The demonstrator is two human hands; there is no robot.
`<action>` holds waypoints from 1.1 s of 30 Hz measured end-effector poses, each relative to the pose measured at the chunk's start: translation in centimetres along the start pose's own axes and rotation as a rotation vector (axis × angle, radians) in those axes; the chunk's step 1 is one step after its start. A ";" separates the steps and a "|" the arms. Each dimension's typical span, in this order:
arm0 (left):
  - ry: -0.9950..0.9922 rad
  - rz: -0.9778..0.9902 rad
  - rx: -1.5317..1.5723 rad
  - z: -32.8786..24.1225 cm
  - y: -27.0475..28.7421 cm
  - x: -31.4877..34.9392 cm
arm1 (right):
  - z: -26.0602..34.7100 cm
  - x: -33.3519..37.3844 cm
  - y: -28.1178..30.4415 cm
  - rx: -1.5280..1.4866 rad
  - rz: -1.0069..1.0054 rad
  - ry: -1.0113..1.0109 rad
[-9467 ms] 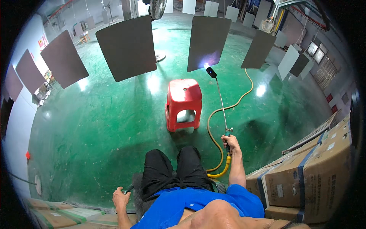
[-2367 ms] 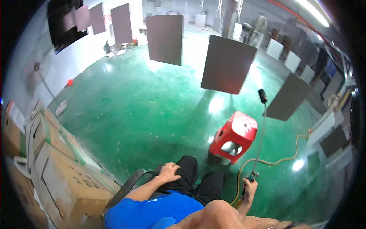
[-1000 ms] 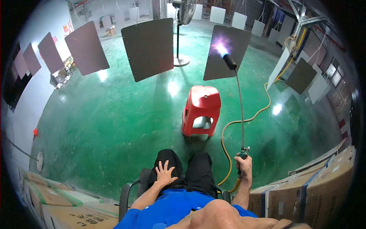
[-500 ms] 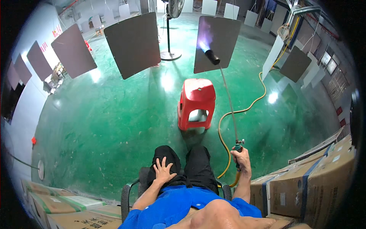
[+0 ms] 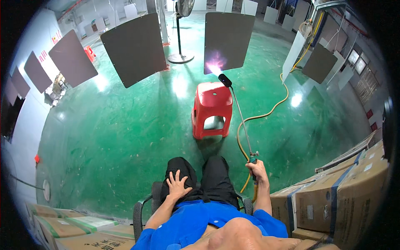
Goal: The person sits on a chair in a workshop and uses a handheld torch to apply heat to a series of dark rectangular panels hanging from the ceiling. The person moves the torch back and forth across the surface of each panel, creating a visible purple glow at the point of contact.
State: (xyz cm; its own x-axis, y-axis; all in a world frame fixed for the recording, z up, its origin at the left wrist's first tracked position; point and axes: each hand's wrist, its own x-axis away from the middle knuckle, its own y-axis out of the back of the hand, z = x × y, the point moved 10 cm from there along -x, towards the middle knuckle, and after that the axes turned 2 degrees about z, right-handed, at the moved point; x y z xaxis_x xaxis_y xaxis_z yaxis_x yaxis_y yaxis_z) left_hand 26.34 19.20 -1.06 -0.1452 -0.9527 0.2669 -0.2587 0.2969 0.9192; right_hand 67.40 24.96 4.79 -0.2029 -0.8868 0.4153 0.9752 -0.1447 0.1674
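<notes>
Flame has shifted lower on the hanging dark panel [image 5: 229, 36] vs half a sec ago; torch head now near its bottom-left corner. R hand [image 5: 258, 171] fist-closed round handle of long torch lance [image 5: 241, 118], yellow hose [image 5: 266, 116] trailing across floor. L hand [image 5: 178, 186] flat, fingers spread, on thigh. Progress: looks mid-pass on this panel; neighbouring panel [image 5: 134, 49] not under flame; can't tell if treated.
</notes>
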 end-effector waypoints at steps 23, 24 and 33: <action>0.651 -0.113 0.259 16.4 10.6 18.4 | 1.6 -7.3 1.2 -0.114 -0.090 0.034; 0.653 -0.127 0.271 16.5 10.6 18.4 | 2.2 -7.3 1.3 -0.115 -0.095 0.051; 0.635 -0.169 0.338 17.3 10.0 18.3 | 9.9 -5.7 1.2 -0.153 -0.072 0.165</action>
State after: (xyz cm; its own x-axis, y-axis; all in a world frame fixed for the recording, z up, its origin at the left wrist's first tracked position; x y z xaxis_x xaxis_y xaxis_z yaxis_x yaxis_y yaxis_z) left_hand 4.56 5.82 8.05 0.4767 -0.8106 0.3401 -0.5236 0.0490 0.8506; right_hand 68.85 34.24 11.48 -0.2678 -0.9297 0.2529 0.9632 -0.2642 0.0489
